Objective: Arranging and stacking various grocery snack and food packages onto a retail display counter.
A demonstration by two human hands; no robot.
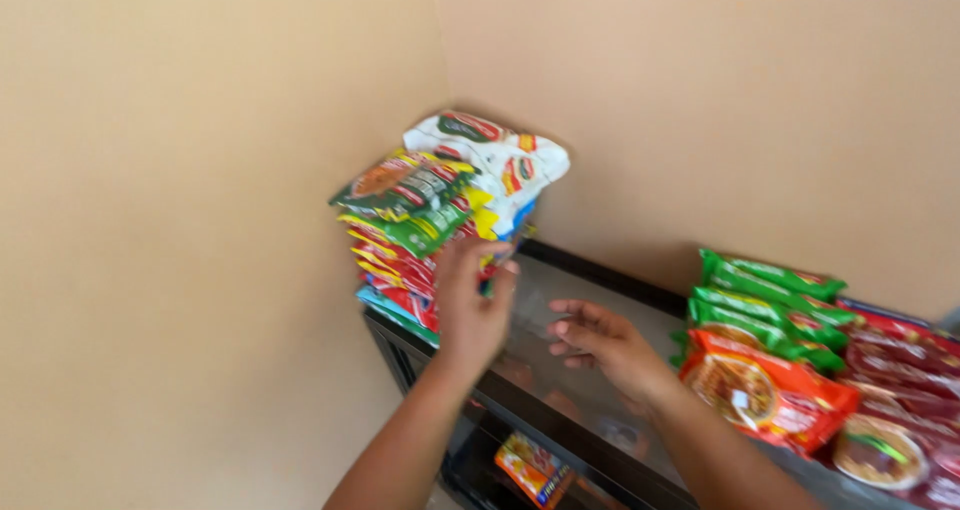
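Bare glass worktop (560, 300) open between 2 obstacles: tall packet stack (435, 220) in left corner, packet piles (780, 360) at right. Walls close behind.

- Soft, even, warm light fills the scene; no hard shadows fall on the beige walls behind the hands.
- Motion blur smears the left hand (472, 305), the right hand (600, 345) and the packet stack (430, 220) just beyond the left.
- The glass bench top (560, 370) beneath the hands shows pale, hazy glare.
- Packets to the right of the hands are soft and unsharp.
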